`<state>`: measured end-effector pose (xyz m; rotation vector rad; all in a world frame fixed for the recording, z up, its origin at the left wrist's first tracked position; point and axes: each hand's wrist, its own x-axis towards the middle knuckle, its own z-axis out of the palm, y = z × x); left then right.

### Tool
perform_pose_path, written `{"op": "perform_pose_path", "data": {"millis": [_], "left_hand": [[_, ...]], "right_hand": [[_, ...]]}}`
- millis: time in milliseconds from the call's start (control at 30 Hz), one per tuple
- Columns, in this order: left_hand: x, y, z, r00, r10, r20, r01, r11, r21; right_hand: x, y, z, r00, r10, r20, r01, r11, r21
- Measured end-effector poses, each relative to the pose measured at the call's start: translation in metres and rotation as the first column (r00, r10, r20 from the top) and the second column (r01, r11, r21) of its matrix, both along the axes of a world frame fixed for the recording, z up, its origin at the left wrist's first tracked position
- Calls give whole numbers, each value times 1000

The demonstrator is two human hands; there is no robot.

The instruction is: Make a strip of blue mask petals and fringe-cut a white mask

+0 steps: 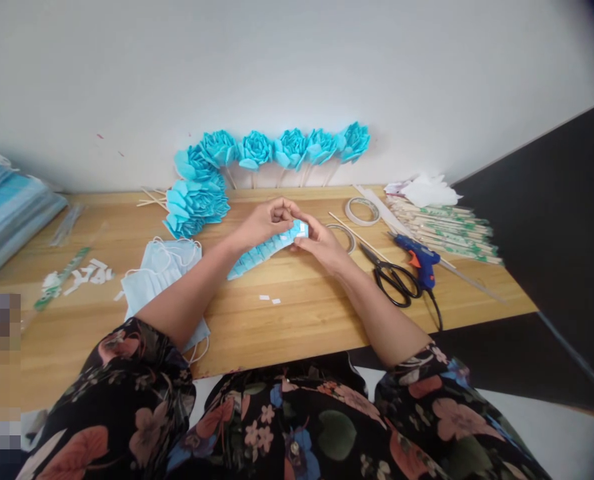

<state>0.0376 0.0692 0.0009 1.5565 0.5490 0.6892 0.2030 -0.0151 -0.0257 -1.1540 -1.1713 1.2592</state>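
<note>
A long blue strip [259,255], pleated like mask cloth and dotted with small white pieces along its right end, hangs over the middle of the table. My right hand [321,241] grips its right end between thumb and fingers. Bent over the upper edge of the same end is my left hand [271,220], its fingertips pinched together at the strip; whatever tiny piece they may hold is hidden. Two small white pieces [264,297] lie on the wood below the strip. Loose face masks [159,270] are under and beside my left forearm.
Several blue flowers on sticks [257,148] lean against the wall. To the right are tape rolls [362,211], black scissors [394,277], a blue glue gun [419,257] and wrapped sticks [451,230]. A mask stack [17,213] and white scraps [94,272] lie left.
</note>
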Motion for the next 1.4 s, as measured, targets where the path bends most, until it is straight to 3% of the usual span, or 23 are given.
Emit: {"op": "perform_pose_path", "data": {"millis": [167, 400, 667, 833, 1033, 1233, 1400], "left_hand": [[-2, 1, 1, 999, -5, 33, 7, 999, -51], [-3, -3, 6, 993, -59, -106, 66, 996, 59], [-1, 2, -3, 994, -77, -74, 85, 990, 112], [-3, 1, 0, 988, -96, -124, 110, 988, 109], [-3, -2, 4, 987, -90, -137, 104, 989, 102], [-3, -3, 6, 985, -128, -116, 136, 988, 66], [-5, -3, 9, 985, -123, -118, 128, 991, 34]], "right_hand": [[1, 1, 1, 999, -21, 26, 21, 1000, 16], [0, -1, 3, 999, -22, 32, 21, 1000, 20], [10, -1, 2, 999, 35, 34, -35, 999, -1], [21, 1, 2, 999, -43, 0, 43, 999, -13], [21, -1, 10, 999, 10, 37, -9, 1000, -12], [20, -3, 14, 987, -17, 160, 19, 1000, -11], [21, -2, 14, 993, -4, 116, 5, 1000, -2]]}}
